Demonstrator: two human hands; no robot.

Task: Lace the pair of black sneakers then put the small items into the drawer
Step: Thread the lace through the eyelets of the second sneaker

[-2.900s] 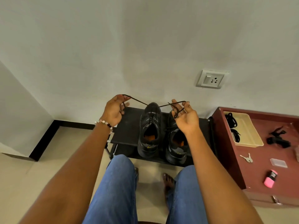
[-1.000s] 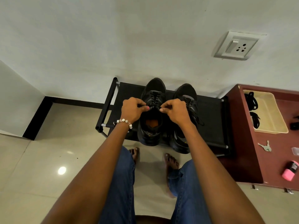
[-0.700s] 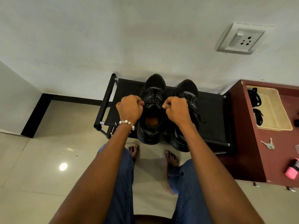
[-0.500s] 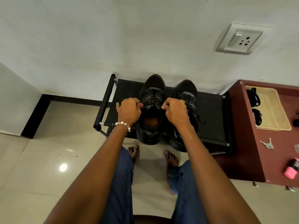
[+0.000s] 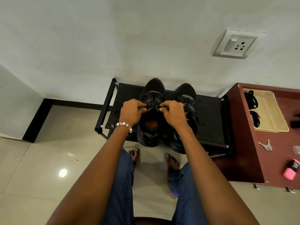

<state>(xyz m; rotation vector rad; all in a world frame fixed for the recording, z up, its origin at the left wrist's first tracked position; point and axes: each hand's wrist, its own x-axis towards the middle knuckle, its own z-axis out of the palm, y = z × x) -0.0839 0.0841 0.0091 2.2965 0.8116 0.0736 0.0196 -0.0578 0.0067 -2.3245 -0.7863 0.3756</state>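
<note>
Both forearms were stretched forward over the knees. The left hand (image 5: pixel 131 112) and right hand (image 5: pixel 173 113) were held curled at either side of the left sneaker (image 5: pixel 151 114), each pinching the lace (image 5: pixel 152 103) near its top eyelets. The right sneaker (image 5: pixel 186 101) was set just beside it on the black rack (image 5: pixel 211 119). Keys (image 5: pixel 266 145) were seen on the cabinet (image 5: pixel 243 143).

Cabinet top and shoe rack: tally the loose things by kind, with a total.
Black sneakers: 2
Beige tray: 1
Black lace bundles in the tray: 2
Keys, one bunch: 1
Pink item: 1
Total: 7
</note>
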